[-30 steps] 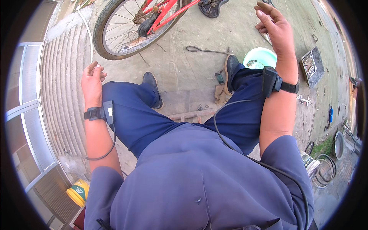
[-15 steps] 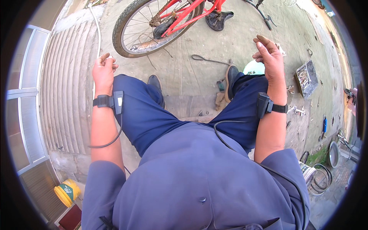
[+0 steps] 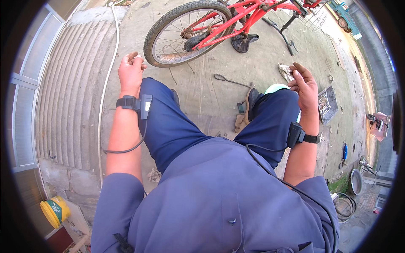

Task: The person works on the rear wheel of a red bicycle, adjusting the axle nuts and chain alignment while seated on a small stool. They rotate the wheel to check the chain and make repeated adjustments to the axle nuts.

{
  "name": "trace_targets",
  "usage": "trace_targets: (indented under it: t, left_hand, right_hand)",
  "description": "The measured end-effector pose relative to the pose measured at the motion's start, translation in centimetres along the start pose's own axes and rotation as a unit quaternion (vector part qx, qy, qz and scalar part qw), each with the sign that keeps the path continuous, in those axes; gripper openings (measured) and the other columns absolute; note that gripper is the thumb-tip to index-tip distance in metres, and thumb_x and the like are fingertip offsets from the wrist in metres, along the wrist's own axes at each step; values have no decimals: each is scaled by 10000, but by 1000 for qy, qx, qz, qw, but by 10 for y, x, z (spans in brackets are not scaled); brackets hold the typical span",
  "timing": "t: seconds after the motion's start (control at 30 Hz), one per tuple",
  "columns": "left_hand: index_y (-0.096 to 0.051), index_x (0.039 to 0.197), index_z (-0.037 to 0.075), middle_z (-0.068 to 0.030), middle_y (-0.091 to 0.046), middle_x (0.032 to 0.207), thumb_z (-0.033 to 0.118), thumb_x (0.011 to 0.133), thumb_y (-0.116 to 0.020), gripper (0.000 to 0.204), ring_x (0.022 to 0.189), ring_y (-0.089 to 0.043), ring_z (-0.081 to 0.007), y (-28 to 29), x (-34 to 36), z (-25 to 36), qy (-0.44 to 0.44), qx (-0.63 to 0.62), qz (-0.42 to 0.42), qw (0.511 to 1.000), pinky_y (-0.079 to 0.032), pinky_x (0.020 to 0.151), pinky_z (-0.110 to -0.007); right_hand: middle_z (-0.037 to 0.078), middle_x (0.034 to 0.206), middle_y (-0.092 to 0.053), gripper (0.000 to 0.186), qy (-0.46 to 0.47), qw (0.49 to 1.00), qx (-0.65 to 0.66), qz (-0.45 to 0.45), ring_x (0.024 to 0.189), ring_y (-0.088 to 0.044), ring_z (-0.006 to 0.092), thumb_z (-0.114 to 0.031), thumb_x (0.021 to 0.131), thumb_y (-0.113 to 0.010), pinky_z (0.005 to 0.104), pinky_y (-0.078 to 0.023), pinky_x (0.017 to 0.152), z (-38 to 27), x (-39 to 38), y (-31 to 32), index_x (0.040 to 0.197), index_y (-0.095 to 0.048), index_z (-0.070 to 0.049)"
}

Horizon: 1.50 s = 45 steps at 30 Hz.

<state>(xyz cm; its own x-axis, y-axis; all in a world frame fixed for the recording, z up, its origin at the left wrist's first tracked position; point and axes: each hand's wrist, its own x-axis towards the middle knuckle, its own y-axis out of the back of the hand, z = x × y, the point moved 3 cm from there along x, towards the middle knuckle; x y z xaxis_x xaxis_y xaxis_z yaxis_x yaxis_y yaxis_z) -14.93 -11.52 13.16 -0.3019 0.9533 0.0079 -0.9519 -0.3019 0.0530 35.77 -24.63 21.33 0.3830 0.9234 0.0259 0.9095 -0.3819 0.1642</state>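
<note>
My left hand (image 3: 131, 75) is raised just beyond my left knee, near the rear tyre of a red bicycle (image 3: 219, 37). Its fingers are loosely curled and a little apart, with nothing visible in them. Above and beside my right knee, my right hand (image 3: 305, 87) has its fingers bent and spread, the thumb near the index finger; no held object shows. The bicycle stands upside down, its black saddle (image 3: 244, 42) and handlebar (image 3: 280, 33) toward the ground. Beyond my right fingers lies a crumpled whitish rag (image 3: 285, 72). A pale green basin (image 3: 276, 88) is mostly hidden by my right knee.
A looped dark metal rod (image 3: 232, 80) lies between my feet and the bicycle. On the right are a metal box of small parts (image 3: 328, 105), a blue-handled tool (image 3: 345, 152) and a grey bowl (image 3: 356, 182). A yellow bucket (image 3: 55, 211) stands at lower left, and a pale hose (image 3: 110, 69) runs along the left.
My view has shifted, so the bicycle sits farther right in it. My right knee covers more of the basin. Both hands remain raised and apart, with small finger movements.
</note>
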Motion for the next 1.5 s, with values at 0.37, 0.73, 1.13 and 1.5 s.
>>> trace_targets:
  t: [0.37, 0.73, 1.13, 1.5]
  left_hand:
    - [-551, 1299, -43, -85, -671, 1026, 148, 973, -590, 379, 798, -648, -115, 15, 11, -12, -26, 49, -15, 998, -502, 742, -257]
    - [-502, 1372, -37, -96, -640, 1116, 206, 997, -582, 454, 906, -631, -152, 70, 22, -20, 2, 185, 9, 983, -486, 796, -281]
    - [-522, 1343, 27, -80, -648, 1160, 256, 1010, -602, 412, 951, -620, -157, 106, 16, -21, 100, 215, 103, 966, -477, 834, -289]
    - [-494, 1406, 20, -140, -624, 1242, 284, 1027, -566, 467, 975, -614, -185, 76, 6, -2, 102, 265, 127, 950, -475, 866, -299]
  right_hand:
    - [78, 1259, -672, 444, 50, 995, -72, 38, 746, -646, 67, -241, 979, -670, 185, -493, 648, -35, -47, 75, 1355, -582, -21]
    - [73, 1147, -703, 457, -217, 972, -60, 61, 703, -645, 86, -265, 946, -703, 219, -498, 617, 155, -72, 117, 1318, -613, -15]
    - [193, 1181, -685, 524, -429, 841, -287, -161, 1083, -677, 291, -336, 886, -704, 393, -545, 940, 375, -129, 70, 1337, -617, -83]
    - [269, 1562, -301, 699, -380, 808, -334, -302, 1433, -354, 400, -383, 828, -749, 414, -387, 1148, 432, -77, -19, 1443, -527, -136]
